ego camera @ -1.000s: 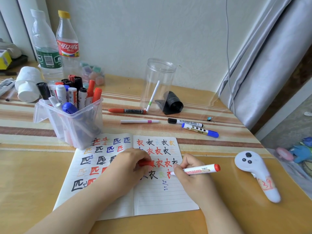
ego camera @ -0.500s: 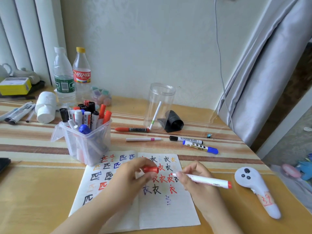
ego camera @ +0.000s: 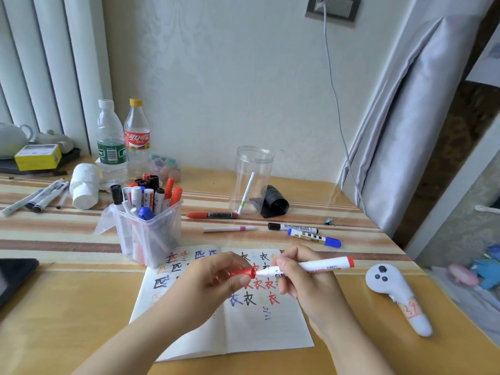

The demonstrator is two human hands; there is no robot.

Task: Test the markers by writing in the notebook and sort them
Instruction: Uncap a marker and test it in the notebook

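Above the open notebook (ego camera: 243, 331), near the person, the left hand (ego camera: 208, 282) pinches a red cap (ego camera: 241, 273) and the right hand (ego camera: 303, 282) grips a white marker with red ends (ego camera: 319, 266). The cap sits right at the marker's tip, so the step looks like capping a tested marker. Next, the cap likely needs a straight push on. Then the marker must be sorted, maybe into the clear jar (ego camera: 253, 182) far back, the marker tub (ego camera: 147, 234) at left, or beside the loose markers (ego camera: 305, 234) on the table.
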